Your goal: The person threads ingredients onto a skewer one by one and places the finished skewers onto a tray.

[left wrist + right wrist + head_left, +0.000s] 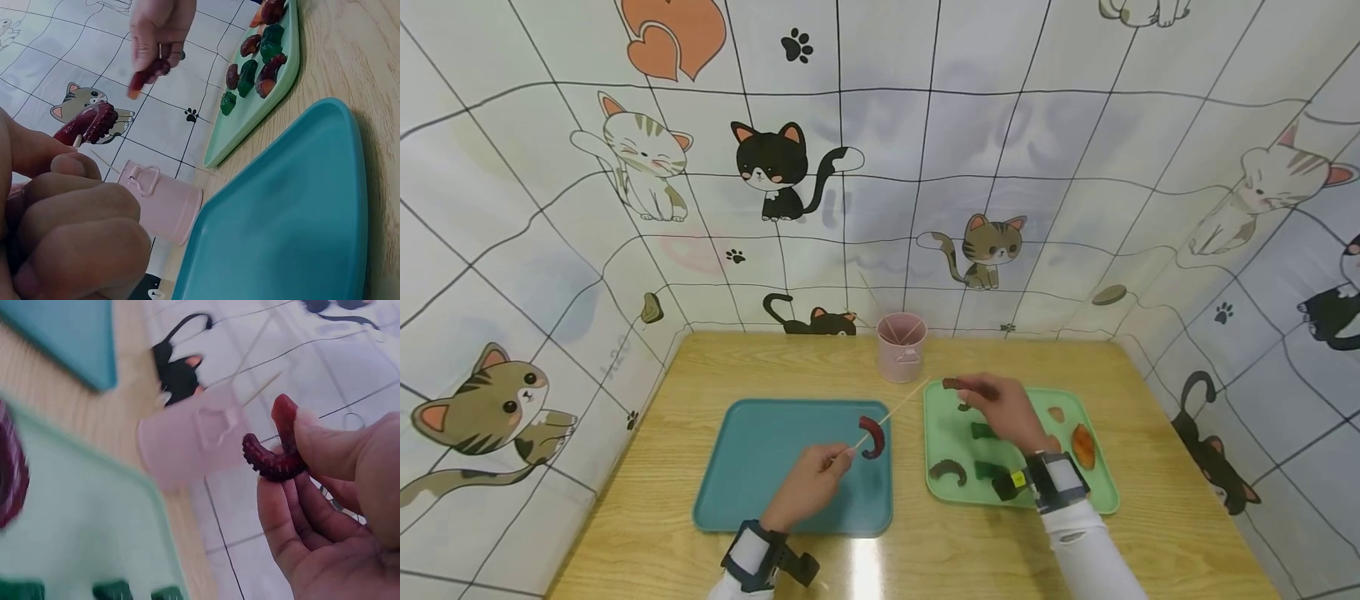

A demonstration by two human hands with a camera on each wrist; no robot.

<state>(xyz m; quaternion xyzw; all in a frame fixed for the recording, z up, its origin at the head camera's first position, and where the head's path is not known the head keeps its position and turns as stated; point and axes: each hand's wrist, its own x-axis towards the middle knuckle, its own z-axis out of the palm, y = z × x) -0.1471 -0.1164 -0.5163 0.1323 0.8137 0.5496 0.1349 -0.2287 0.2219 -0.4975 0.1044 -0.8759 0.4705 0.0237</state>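
Observation:
My left hand [811, 487] grips a thin wooden skewer [904, 402] over the right side of the blue tray [775, 454]. A dark red, curled octopus tentacle piece [875, 437] is threaded on it, just beyond the fingertips. Above the far part of the green tray [946, 437], my right hand [1011, 414] pinches a second tentacle piece [275, 465] between thumb and fingers. The right wrist view shows its curl and row of suckers. The skewer's pointed end slants up toward this second piece, with a gap between them in the head view.
On the green tray lie several green pieces [983, 430], a curved tentacle piece [947, 472] and an orange-brown piece [1083, 446]. A pink bucket [900, 362] with skewers in it stands at the table's back edge, before a cat-patterned wall covering [880, 208].

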